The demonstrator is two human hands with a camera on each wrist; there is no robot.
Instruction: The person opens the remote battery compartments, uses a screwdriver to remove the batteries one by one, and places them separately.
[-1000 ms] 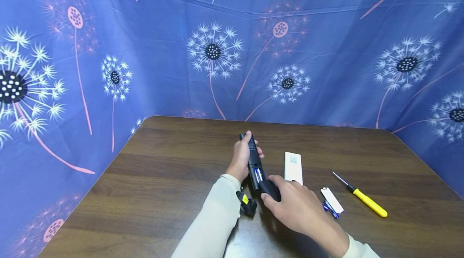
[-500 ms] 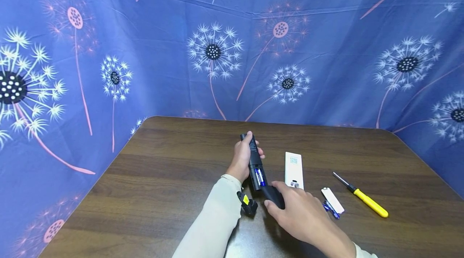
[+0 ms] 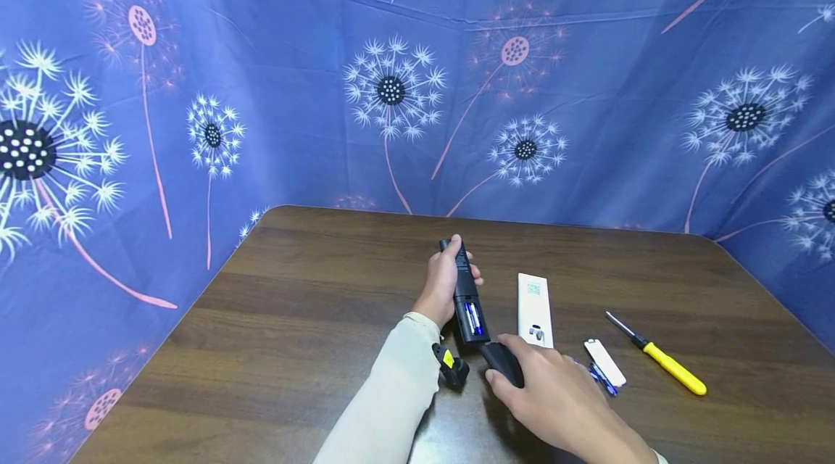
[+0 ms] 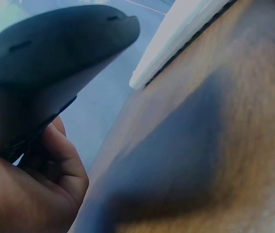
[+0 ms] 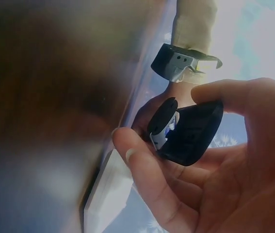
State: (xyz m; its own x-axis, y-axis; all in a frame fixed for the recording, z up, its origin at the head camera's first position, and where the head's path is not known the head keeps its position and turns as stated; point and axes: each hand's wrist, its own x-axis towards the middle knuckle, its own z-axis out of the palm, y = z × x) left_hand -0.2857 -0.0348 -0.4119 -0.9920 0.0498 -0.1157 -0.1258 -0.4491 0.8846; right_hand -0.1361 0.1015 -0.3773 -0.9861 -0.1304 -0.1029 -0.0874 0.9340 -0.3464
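Observation:
My left hand [image 3: 441, 279] grips a black remote control [image 3: 464, 279] back side up, the thumb along its upper part. Two blue-and-silver batteries [image 3: 472, 319] lie in its uncovered compartment. Between thumb and fingers, my right hand [image 3: 561, 386] pinches the black battery cover [image 3: 504, 364], just off the remote's near end. In the right wrist view the hollow inside of the cover [image 5: 195, 131] shows beside the remote's end [image 5: 162, 117]. From the left wrist, the remote's rounded end [image 4: 59, 51] appears large, held above the table, with curled fingers [image 4: 64, 160] behind it.
Right of the hands lies a white remote [image 3: 533, 297] with an open compartment. Further right are a white battery cover [image 3: 608, 362], blue batteries [image 3: 604, 380] partly behind my right hand, and a yellow-handled screwdriver [image 3: 672, 368]. A patterned blue cloth [image 3: 293, 87] hangs behind the table.
My right hand has drawn the black cover away from the remote, toward the lower right, and the batteries show more fully. The left hand keeps its grip; the head view has shifted slightly.

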